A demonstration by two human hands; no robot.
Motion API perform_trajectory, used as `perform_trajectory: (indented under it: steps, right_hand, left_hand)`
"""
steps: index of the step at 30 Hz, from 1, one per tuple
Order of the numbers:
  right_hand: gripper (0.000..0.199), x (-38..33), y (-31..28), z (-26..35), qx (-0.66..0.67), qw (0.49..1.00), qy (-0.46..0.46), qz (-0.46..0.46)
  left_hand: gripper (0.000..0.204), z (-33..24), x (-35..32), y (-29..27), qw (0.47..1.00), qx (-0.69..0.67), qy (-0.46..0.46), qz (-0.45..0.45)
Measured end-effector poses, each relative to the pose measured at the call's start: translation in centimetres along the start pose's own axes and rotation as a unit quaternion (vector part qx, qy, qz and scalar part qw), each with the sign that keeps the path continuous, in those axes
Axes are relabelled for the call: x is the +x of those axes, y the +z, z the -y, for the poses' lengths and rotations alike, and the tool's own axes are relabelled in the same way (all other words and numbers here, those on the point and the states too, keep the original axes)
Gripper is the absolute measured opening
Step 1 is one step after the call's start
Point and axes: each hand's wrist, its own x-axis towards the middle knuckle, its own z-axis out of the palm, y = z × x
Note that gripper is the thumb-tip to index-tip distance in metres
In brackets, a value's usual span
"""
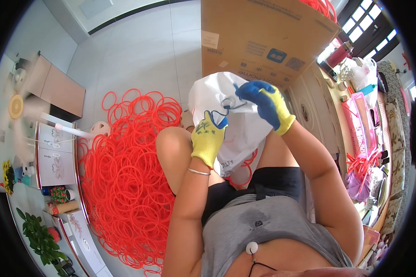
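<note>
A white plastic bag (247, 131) is spread between my knees, under both hands. My left hand (209, 137), in a yellow glove with blue fingertips, is over its left side with the fingers curled in. In a matching glove, my right hand (268, 104) is higher and to the right, its fingers bent and pressed together. A thin, shiny piece lies between the hands against the white bag; what it is and how each hand grips it are too small to tell. Left of my leg, a large heap of red plastic rings (129, 184) covers the floor.
A big cardboard box (249, 41) stands ahead, with red rings (321, 7) at its top right. Along the right runs a cluttered table with a pink container (356, 122) and a red flask (339, 54). At left are a fan (16, 106), cabinet drawers (55, 166) and a plant (39, 237).
</note>
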Motion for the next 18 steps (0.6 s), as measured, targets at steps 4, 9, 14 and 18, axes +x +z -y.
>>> perform_trajectory:
  steps: [4,9,14,18]
  right_hand:
    - [0.045,0.1,0.1,1.8,-0.019,0.997,0.068,-0.018]
    - [0.039,-0.8,2.2,2.5,-0.226,0.966,-0.087,0.093]
    - [0.024,-2.1,4.8,0.4,0.007,0.999,0.033,-0.005]
    - [0.031,-3.1,3.7,0.8,0.266,0.945,0.171,-0.085]
  left_hand:
    - [0.034,-1.1,-0.4,0.1,0.999,-0.024,0.021,-0.012]
    - [0.035,-0.9,-0.2,0.3,0.998,-0.057,0.039,-0.005]
    - [0.037,0.1,0.3,0.6,0.989,-0.109,0.086,-0.043]
    - [0.030,0.0,0.5,0.9,0.997,-0.053,0.048,-0.027]
